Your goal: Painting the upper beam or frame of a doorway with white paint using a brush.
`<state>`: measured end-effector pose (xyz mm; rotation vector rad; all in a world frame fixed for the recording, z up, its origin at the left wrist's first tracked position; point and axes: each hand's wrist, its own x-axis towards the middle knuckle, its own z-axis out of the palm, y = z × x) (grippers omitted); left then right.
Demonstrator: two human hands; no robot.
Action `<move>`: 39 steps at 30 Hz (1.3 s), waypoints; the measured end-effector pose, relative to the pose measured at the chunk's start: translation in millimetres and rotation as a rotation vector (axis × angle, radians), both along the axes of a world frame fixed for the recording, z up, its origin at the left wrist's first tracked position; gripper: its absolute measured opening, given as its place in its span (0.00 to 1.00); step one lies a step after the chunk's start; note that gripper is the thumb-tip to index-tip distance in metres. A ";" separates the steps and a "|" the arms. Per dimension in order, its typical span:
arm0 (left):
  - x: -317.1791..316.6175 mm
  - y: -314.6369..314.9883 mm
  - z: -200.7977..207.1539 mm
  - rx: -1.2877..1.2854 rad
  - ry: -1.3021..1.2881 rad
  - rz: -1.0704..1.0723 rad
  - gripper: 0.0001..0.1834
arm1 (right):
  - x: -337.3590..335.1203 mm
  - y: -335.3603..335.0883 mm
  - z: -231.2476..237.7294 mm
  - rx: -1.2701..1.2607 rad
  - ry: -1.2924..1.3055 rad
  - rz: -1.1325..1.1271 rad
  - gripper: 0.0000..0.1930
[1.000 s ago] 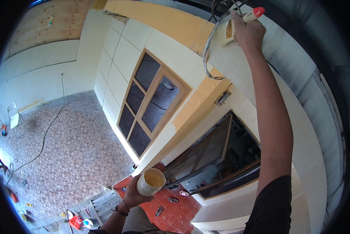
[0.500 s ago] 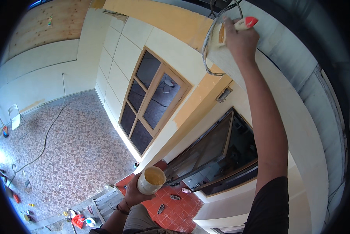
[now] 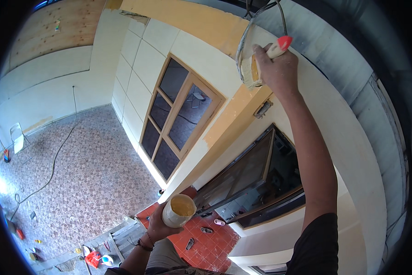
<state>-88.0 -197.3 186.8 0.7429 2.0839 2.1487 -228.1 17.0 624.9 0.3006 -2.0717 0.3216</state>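
My right hand (image 3: 275, 68) is raised high and grips a paintbrush (image 3: 256, 68) with a red-tipped handle; its pale bristles press against the wall where cream paint meets an orange band (image 3: 194, 23). My left hand (image 3: 156, 223) is low near my body and holds a small white pot (image 3: 178, 211) filled with yellow-cream paint, kept upright. The two hands are far apart. A grey cable (image 3: 242, 39) loops along the wall just left of the brush.
A wooden-framed glazed double door (image 3: 178, 121) and a dark window opening (image 3: 261, 178) are set in the wall below. Far beneath lie a pebble-patterned floor (image 3: 77, 169), a red-tiled step (image 3: 206, 243), a trailing cord (image 3: 54, 160), and small cans and tools (image 3: 96, 259).
My right hand has drawn the brush downward and slightly left along the wall. The paint pot in my left hand has stayed about where it was.
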 end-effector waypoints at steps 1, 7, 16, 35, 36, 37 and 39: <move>-0.5 -0.4 2.0 -0.009 -0.007 -0.008 0.48 | -0.4 -0.8 5.7 0.001 0.002 0.003 0.15; -0.9 -1.2 -4.8 -0.029 -0.038 -0.039 0.51 | -26.9 -0.2 57.0 0.148 0.206 0.003 0.19; -0.6 -9.6 -0.9 -0.012 -0.056 0.013 0.48 | -16.4 -18.9 81.3 0.145 0.269 0.003 0.20; 3.4 -1.2 3.0 -0.010 -0.022 0.009 0.47 | 36.8 -6.5 7.4 0.239 0.511 -0.010 0.10; 4.4 5.5 3.8 -0.010 -0.008 -0.013 0.47 | 41.3 -5.9 3.8 0.235 0.592 0.081 0.09; 6.5 9.6 3.4 0.014 -0.013 -0.027 0.47 | 43.9 -11.4 -5.3 0.195 0.463 0.165 0.08; 7.8 17.6 11.6 0.034 -0.004 -0.066 0.47 | 48.5 2.1 -14.4 0.298 0.391 -0.046 0.06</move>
